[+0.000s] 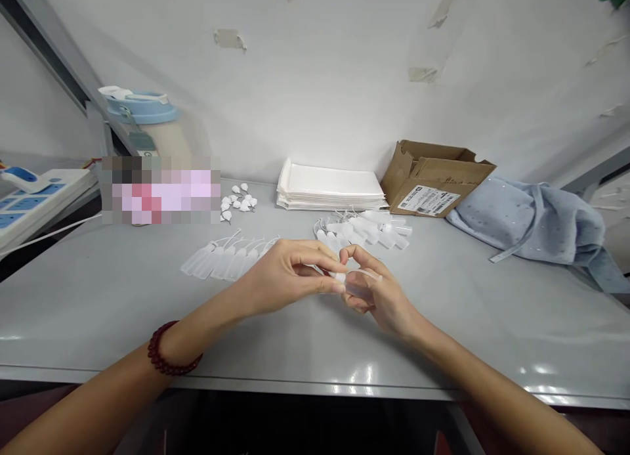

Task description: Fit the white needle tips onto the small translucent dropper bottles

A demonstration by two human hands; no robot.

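Both hands meet above the grey table [275, 350]. My left hand [295, 274] pinches a small white cap [339, 279] between thumb and fingers. In my right hand [377, 287] is a translucent plastic bottle [359, 289], its fingers curled around it, with a thin strap arching over the top. The cap sits at the bottle's end; whether it is fastened cannot be seen. Left of my hands lies a row of similar bottles [221, 261] with thin straps. Behind my hands is a loose pile of more bottles [367, 228].
Small white pointed pieces [241, 202] lie at the back left. A stack of white padded envelopes [329, 186] and an open cardboard box [433, 179] stand by the wall. A blue cloth bag [531, 225] is at right; a blue-lidded jug [147, 123] and power strip [39, 199] at left.
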